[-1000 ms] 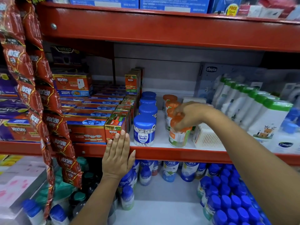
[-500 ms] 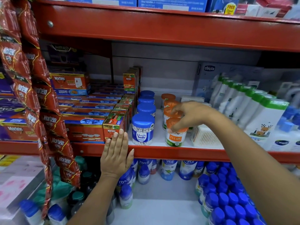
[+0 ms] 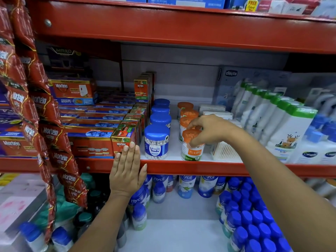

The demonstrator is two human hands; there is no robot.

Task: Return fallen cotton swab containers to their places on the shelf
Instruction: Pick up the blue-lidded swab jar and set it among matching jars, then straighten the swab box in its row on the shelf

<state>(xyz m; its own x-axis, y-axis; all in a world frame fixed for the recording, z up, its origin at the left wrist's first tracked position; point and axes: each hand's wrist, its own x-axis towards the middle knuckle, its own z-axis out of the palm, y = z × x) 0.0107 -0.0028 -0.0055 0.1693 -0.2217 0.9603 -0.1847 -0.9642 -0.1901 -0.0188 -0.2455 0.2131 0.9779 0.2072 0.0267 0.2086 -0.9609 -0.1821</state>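
Note:
An orange-lidded Tulips cotton swab container (image 3: pixel 191 148) stands upright at the front of the red shelf (image 3: pixel 181 167). My right hand (image 3: pixel 207 130) reaches in from the right, thumb and fingers wrapped around its lid. Behind it runs a row of more orange-lidded containers (image 3: pixel 187 115). To its left stands a row of blue-lidded Johnson's buds jars (image 3: pixel 156 142). My left hand (image 3: pixel 127 171) lies flat and open against the shelf's front edge, its fingertips touching a Mortein box (image 3: pixel 123 140).
Stacked Mortein boxes (image 3: pixel 87 142) fill the shelf's left side, and red Mortein sachet strips (image 3: pixel 36 106) hang down in front. A flat swab box (image 3: pixel 224 151) and green-capped white bottles (image 3: pixel 289 128) stand to the right. Blue-capped Nycil bottles (image 3: pixel 251 220) crowd the lower shelf.
The orange-lidded container in my right hand went from tilted to upright on the shelf front. My left hand stayed flat on the shelf edge.

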